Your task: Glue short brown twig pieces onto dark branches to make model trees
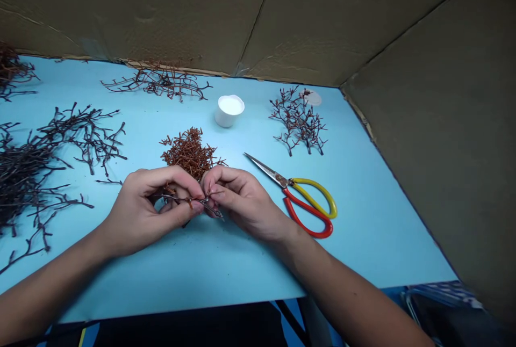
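Left hand (149, 210): thumb and forefinger pinched together on a dark, knobby twig (212, 210), other fingers curled behind it. Right hand (245, 204), close against the left: thumb and forefinger clamped on a thin side stem (216, 192) at the twig; whether the stem is joined to it, cannot tell. The twig lies roughly crosswise between the two hands, its forked right end poking out below the right fingertips. A small reddish-brown bit shows inside the curl of the left hand.

Just beyond the grip, a heap of short reddish-brown pieces (189, 151), its near edge partly hidden by the hands. Right of the grip, near the right wrist: scissors (288, 181), blades together, tip pointing away and leftward, one handle loop yellow, the other red. Farther beyond, slightly right, a white cup (229, 111), upright, white inside. Beyond and well right, branched twigs (299, 121) partly over a pale round disc (313, 98).

Left of the grip, a large dark twig pile (26, 167), spreading outward. Far beyond, long bare reddish stems (161, 81) near the cardboard wall (161, 8). All on a light blue tabletop (374, 218).
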Action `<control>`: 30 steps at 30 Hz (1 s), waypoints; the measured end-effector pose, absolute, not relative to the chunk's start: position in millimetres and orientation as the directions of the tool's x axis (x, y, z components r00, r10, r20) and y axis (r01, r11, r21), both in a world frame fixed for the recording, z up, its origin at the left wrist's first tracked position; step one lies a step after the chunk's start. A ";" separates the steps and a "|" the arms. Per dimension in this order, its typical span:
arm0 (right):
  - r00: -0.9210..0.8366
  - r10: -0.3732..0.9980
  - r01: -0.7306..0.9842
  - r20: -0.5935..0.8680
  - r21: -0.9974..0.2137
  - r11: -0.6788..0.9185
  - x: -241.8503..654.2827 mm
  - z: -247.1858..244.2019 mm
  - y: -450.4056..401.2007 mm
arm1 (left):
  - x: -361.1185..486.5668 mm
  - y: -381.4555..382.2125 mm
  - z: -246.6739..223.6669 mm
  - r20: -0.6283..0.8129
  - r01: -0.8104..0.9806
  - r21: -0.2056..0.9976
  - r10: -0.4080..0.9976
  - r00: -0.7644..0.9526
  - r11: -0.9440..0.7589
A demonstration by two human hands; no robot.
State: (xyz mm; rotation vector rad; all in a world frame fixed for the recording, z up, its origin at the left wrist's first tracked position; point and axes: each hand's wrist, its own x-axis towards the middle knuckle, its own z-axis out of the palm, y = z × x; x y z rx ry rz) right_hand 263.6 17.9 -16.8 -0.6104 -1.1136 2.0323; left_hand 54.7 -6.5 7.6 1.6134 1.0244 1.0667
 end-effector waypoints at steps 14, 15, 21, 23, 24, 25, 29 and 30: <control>-0.729 0.674 -0.422 -0.123 -0.695 -0.582 260.4 -18.5 14.0 | 53.1 -10.1 -2.9 0.120 -0.053 0.993 0.927 0.355 -0.108; -0.727 0.675 -0.420 -0.128 -0.695 -0.584 260.2 -18.6 13.9 | 53.5 -10.1 -2.5 0.122 -0.056 0.992 0.929 0.350 -0.109; -0.714 0.686 -0.406 -0.142 -0.713 -0.571 260.0 -18.0 14.2 | 56.0 -11.1 -3.1 0.105 -0.072 0.994 0.939 0.328 -0.086; -0.708 0.691 -0.409 -0.144 -0.714 -0.568 260.1 -17.5 14.2 | 56.6 -11.3 -3.7 0.120 -0.074 0.992 0.939 0.322 -0.102; -0.708 0.692 -0.409 -0.144 -0.714 -0.568 260.1 -17.2 14.2 | 56.8 -11.3 -3.9 0.132 -0.074 0.991 0.940 0.316 -0.114; -0.707 0.693 -0.410 -0.145 -0.714 -0.567 260.2 -17.0 14.2 | 57.0 -11.1 -4.0 0.143 -0.073 0.989 0.940 0.308 -0.127; -0.713 0.686 -0.410 -0.144 -0.709 -0.575 260.3 -17.2 14.0 | 57.5 -10.4 -4.0 0.177 -0.073 0.984 0.940 0.293 -0.163; -0.713 0.686 -0.414 -0.144 -0.704 -0.577 260.1 -17.5 13.9 | 57.5 -10.3 -4.0 0.180 -0.078 0.983 0.938 0.297 -0.164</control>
